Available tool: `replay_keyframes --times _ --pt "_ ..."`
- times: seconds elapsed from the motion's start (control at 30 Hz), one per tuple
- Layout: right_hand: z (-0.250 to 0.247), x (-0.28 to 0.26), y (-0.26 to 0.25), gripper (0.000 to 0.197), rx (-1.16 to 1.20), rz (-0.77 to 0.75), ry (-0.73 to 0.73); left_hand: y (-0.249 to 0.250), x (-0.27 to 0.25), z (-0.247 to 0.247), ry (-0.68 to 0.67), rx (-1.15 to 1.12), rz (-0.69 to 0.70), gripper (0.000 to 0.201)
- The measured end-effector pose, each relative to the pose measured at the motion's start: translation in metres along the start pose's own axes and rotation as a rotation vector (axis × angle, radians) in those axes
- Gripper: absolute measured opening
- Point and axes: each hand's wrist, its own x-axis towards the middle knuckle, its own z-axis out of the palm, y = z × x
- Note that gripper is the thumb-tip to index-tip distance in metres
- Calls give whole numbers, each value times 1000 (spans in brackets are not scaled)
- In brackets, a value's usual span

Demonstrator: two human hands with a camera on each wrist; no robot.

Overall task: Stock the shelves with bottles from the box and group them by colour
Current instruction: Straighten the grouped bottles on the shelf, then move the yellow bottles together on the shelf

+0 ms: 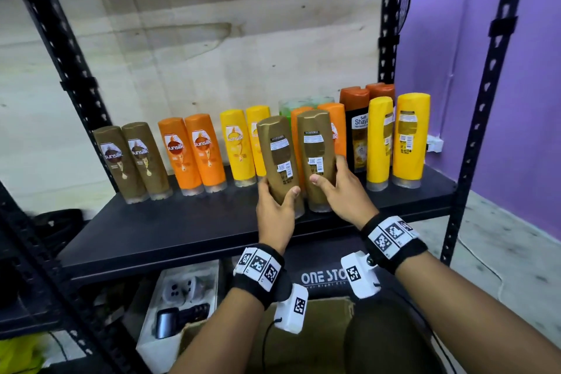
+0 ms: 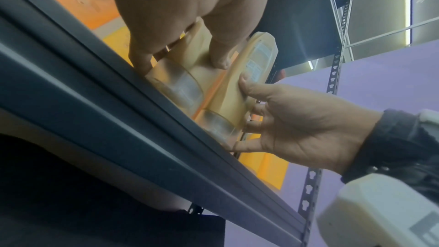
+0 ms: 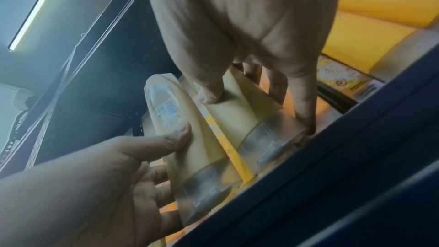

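Already upright, two brown bottles stand side by side near the front edge of the shelf (image 1: 182, 231), one in each of your hands. Your left hand (image 1: 274, 209) wraps the lower half of the left brown bottle (image 1: 280, 158), thumb across its near face and fingers curled behind; your right hand (image 1: 340, 191) grips the right brown bottle (image 1: 315, 155) the same way, thumb on the near face, fingers round the far side. Both bottles point their long axis up, clear caps down; the left one tilts slightly, and whether its cap rests fully on the shelf cannot be told. The wrist views show the two caps close to the shelf's front lip.

Their back labels, with small print and barcodes, face you, while the brown pair (image 1: 133, 161) already stocked shows front logos. That pair stands at the far left of the row, well apart from your hands, with the orange pair (image 1: 194, 152) and two yellow bottles (image 1: 246, 143) between. So the matching group lies to your left, nearer your left hand, and the move likely calls for carrying both bottles leftward and turning them about.

Behind your hands stand more orange bottles (image 1: 335, 121), partly hidden. To the right are a dark bottle with an orange cap (image 1: 358, 127) and two larger yellow bottles (image 1: 397, 136). Below, a cardboard box (image 1: 321, 313) sits open beneath your wrists.
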Motion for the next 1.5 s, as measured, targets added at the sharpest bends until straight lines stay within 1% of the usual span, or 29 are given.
replay_keyframes --times 0.27,0.5,0.63,0.7,0.83,1.0,1.13,1.23,1.33,1.43,1.5 --pt "-25 -5 16 52 0 17 43 3 -4 31 -27 -37 -34 51" --pt "-27 -4 20 52 -23 7 71 0 -6 44 -40 7 -18 53" --pt "-22 0 25 58 -58 31 162 2 -3 49 -35 92 12 55" --pt "-20 3 28 62 -65 40 185 3 -2 52 -45 119 16 57" --pt "-18 11 29 67 -21 42 149 7 -1 57 -83 146 18 59" --pt "-15 17 32 69 5 91 118 8 -2 63 -84 164 -16 67" --pt "-16 16 33 69 8 76 113 10 -3 61 -71 175 -11 68" --pt "-19 12 33 74 -14 48 121 10 -12 57 -13 112 12 62" --pt "-28 5 33 73 -87 36 121 12 -19 53 65 75 69 48" --pt "-40 -3 31 63 -148 34 105 17 -22 50 126 169 200 35" --pt "-51 -5 28 50 -223 19 100 24 -23 51 99 235 280 24"
